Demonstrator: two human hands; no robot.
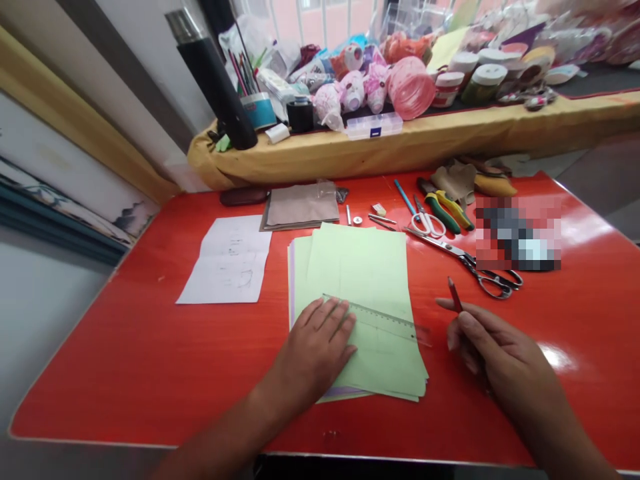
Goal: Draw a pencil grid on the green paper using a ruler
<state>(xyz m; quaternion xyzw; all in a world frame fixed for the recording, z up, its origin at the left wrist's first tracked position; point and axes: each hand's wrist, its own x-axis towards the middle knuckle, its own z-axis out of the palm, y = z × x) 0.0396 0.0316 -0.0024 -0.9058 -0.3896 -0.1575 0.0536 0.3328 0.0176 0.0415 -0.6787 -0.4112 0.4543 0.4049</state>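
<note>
My left hand [320, 337] lies flat, fingers stretched out, on the left end of a clear ruler [383, 319]. Beneath the ruler is a stack of pale green paper [363, 267], with a purple sheet showing at its edges. The ruler slants down to the right and sticks out past the paper's right edge. Faint lines show on the top sheet. To the right of the paper, my right hand [493, 347] holds a dark red pencil [455, 295] between thumb and fingers, its point upward and clear of the paper.
On the red table [165, 373] lie a white sheet with drawings [225, 260], folded grey-brown cloth [303, 203], large scissors [463, 257], white-handled scissors [429, 221] and green-yellow pliers [447, 208]. A black flask [217, 90] and several jars stand on the sill behind.
</note>
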